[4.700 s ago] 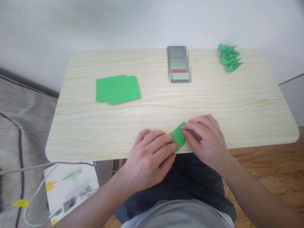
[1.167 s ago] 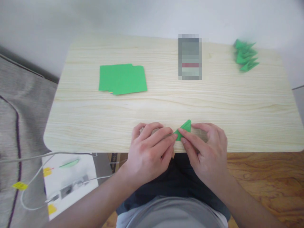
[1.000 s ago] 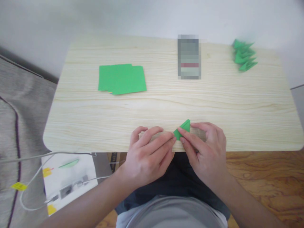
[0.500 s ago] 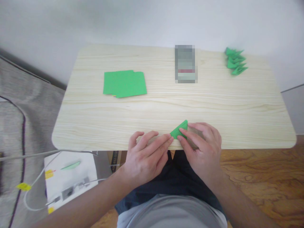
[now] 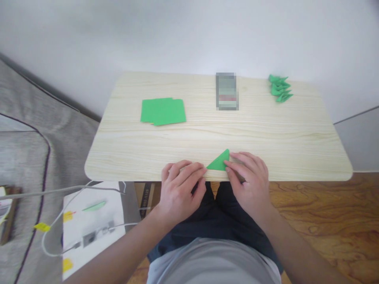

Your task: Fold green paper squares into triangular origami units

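A small green paper triangle lies flat near the front edge of a pale wooden table. My left hand rests at the table edge, fingers stretched toward the triangle's left corner and touching it. My right hand presses its fingertips on the triangle's right side, fingers held together. A stack of green paper sheets lies at the back left. A pile of several folded green paper pieces sits at the back right.
A blurred rectangular object lies at the back middle of the table. On the floor to the left are a white box, cables and a grey couch. Wooden floor shows at right.
The folded paper went from a thicker folded shape to a flat triangle. My left fingers drew back to its left corner. The view has pulled back, so the table appears smaller and higher.
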A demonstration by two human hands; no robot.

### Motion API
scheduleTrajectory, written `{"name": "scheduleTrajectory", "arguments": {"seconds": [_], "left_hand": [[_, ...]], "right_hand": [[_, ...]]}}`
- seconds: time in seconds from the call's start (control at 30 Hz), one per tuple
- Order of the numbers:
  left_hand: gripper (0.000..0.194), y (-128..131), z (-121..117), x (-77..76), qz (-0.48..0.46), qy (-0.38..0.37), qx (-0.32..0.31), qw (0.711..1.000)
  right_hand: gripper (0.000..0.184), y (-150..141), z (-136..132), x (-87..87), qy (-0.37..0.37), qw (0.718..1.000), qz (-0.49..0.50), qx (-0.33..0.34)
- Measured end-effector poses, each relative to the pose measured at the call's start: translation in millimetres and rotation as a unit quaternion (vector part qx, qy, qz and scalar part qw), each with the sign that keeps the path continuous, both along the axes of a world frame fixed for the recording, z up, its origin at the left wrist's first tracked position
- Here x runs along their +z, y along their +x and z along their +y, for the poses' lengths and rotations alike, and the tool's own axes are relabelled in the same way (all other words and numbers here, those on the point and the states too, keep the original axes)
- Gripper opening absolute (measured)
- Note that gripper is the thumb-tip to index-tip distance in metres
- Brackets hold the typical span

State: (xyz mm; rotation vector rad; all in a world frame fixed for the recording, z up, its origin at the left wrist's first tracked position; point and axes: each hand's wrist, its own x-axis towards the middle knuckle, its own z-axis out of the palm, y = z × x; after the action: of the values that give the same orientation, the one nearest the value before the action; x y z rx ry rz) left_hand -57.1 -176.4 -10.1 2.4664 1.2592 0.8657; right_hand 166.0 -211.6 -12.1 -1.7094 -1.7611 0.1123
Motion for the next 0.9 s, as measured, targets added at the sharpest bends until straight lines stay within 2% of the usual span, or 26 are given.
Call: {"name": "scheduleTrajectory", "arguments": {"seconds": [0.1,0.17,0.27,0.33,0.4,0.53,0.77,0.9], "left_hand": [[0.024,9.3,10.0,10.0,0.002,-0.031,0.000,1.000],[0.031,18.2,25.2,18.1,0.011,-0.048,-0.017,0.999],[0.052,31.0,55.5,29.3,0.026,-0.066,-0.078,0.994],[0.054,37.4,73.9,35.3,0.056,-0.076,-0.135,0.986],[0.042,42.6,86.6,40.3,0.099,-0.079,-0.163,0.978],[0.023,52.4,95.4,48.8,0.180,-0.072,-0.164,0.967],[0.026,67.6,97.1,54.1,0.225,-0.131,-0.148,0.954],[0.012,67.5,101.8,50.4,0.208,-0.175,-0.163,0.949]], "right_hand": [[0.017,6.8,4.4,2.7,-0.009,0.999,-0.007,0.032],[0.016,13.8,11.0,5.7,-0.018,0.997,-0.014,0.078],[0.016,25.2,24.8,11.4,-0.040,0.988,-0.027,0.149],[0.014,31.9,34.4,14.8,-0.049,0.984,-0.033,0.166],[0.019,37.1,43.0,17.2,-0.051,0.987,-0.035,0.148],[0.031,40.6,53.9,17.6,-0.043,0.992,-0.058,0.101],[0.025,35.6,48.5,5.2,-0.018,0.998,-0.045,0.051],[0.015,36.1,38.0,1.9,0.003,0.999,0.016,0.033]]}}
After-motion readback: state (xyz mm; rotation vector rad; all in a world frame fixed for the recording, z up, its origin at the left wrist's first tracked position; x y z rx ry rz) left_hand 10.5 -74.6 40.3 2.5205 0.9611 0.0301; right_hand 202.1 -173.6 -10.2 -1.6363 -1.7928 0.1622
